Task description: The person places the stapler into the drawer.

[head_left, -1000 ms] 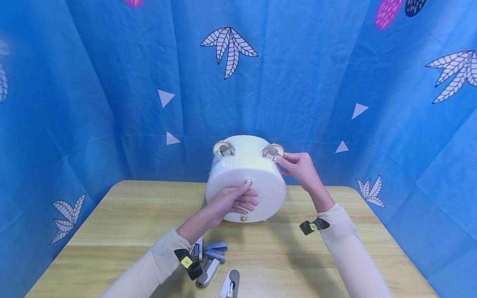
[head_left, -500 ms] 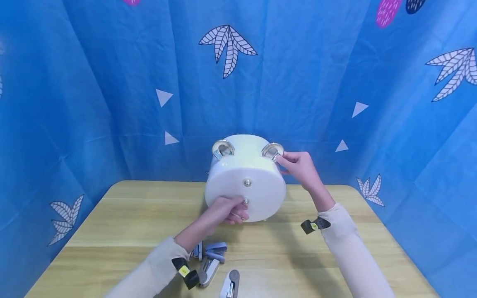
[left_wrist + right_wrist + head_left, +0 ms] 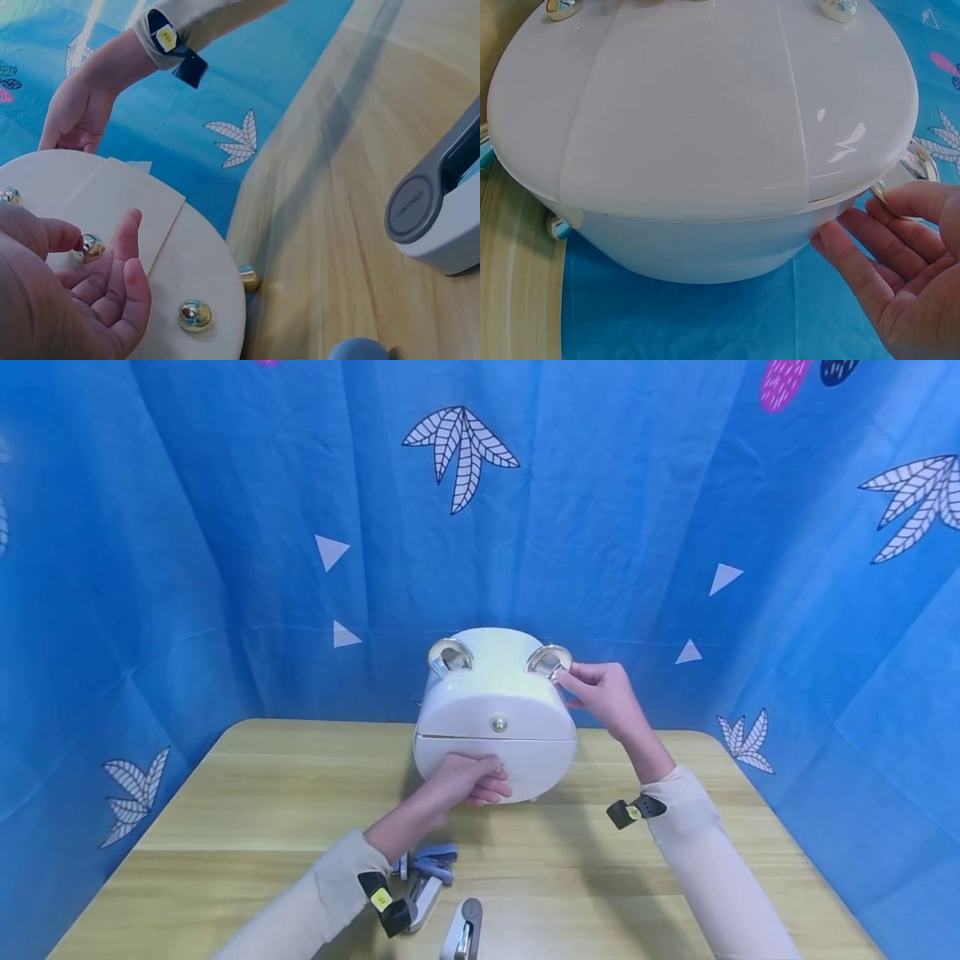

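Note:
A white rounded drawer box (image 3: 495,652) with round gold knobs stands at the back of the table. Two gold-rimmed ears rise from its top. In the head view my left hand (image 3: 467,777) is at the middle drawer (image 3: 536,764), whose front sits slightly proud of the body. Its thumb and index finger pinch the middle knob (image 3: 90,249) in the left wrist view, the other fingers loosely bent. My right hand (image 3: 603,695) pinches the right ear (image 3: 550,660); in the right wrist view, fingertips also touch the box's side.
Several staplers lie at the table's front: a grey-and-white one (image 3: 462,928), a blue one (image 3: 437,860) and another white one (image 3: 424,902), partly behind the left wrist. A blue patterned curtain (image 3: 600,527) hangs close behind the box and at both sides.
My left hand moved down from the top knob to the middle one and took hold of it. The middle drawer has come out a little. The right hand stays at the ear.

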A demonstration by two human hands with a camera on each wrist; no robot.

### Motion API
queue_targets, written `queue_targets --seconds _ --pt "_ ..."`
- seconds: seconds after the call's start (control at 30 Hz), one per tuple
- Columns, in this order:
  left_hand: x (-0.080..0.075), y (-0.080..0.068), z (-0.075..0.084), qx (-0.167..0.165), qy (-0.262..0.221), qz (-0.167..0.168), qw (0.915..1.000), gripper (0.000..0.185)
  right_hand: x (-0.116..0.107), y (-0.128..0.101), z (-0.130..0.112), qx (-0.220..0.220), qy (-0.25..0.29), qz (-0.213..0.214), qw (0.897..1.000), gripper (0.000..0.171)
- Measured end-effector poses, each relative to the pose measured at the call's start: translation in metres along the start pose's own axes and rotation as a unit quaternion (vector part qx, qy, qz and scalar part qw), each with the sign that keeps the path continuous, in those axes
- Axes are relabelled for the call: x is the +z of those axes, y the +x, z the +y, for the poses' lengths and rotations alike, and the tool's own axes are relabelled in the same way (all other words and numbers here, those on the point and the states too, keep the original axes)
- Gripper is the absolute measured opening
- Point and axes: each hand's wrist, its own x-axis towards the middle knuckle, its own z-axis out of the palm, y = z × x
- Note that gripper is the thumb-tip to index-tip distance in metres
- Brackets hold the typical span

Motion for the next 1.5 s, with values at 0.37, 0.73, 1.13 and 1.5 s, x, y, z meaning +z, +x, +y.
queue_targets --seconds 0.37,0.73,1.13,1.5 --pt "0.005 -0.011 0.001 0.009 0.037 0.000 0.9993 0.039 -0.002 -0.002 -0.002 0.011 -0.004 -0.003 1.000 0.039" --pt "-0.004 -0.026 -0.002 0.012 0.073 -0.027 0.9969 0.043 0.000 0.000 0.000 0.016 -0.005 -0.001 1.000 0.038" --pt "0.003 -0.043 0.002 0.009 0.090 -0.035 0.9953 0.040 0.002 0.001 0.001 0.012 0.000 -0.001 1.000 0.039" --pt "0.010 -0.062 0.003 0.023 0.078 -0.045 0.9957 0.041 0.001 0.001 0.000 0.014 -0.008 0.003 1.000 0.039"
